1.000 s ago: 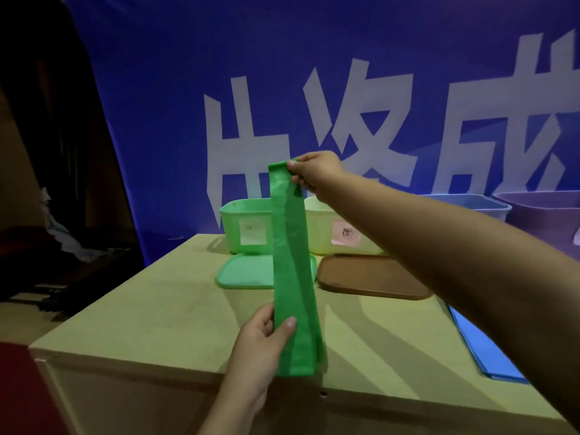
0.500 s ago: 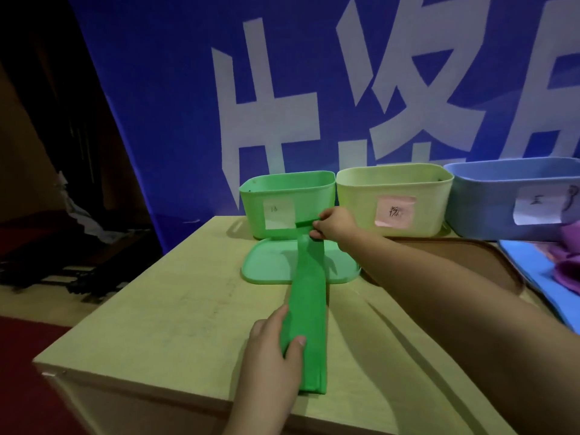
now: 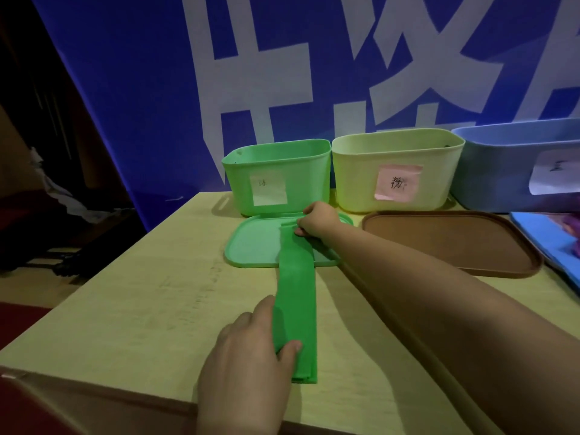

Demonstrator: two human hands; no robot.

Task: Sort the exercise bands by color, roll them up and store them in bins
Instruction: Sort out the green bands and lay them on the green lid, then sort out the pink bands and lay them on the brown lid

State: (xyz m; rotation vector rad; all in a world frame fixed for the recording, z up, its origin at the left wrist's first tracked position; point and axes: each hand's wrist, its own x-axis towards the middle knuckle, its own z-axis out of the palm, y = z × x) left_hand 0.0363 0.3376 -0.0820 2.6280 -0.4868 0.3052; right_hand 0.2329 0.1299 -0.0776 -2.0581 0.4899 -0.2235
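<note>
Band (image 3: 296, 309) flat along table (image 3: 125, 309); left hand (image 3: 251, 350), right hand (image 3: 317, 219) apparently pinch ends.

"粉" on pink label (image 3: 397, 183) (handwritten)

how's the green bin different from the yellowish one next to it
The green bin is bright green with a white label; the yellowish bin is pale yellow-green with a pink label. The green bin stands at the left end of the row and looks smaller; the yellowish bin sits to its right. Both are upright, lidless and handwritten-labelled on the table.
</note>
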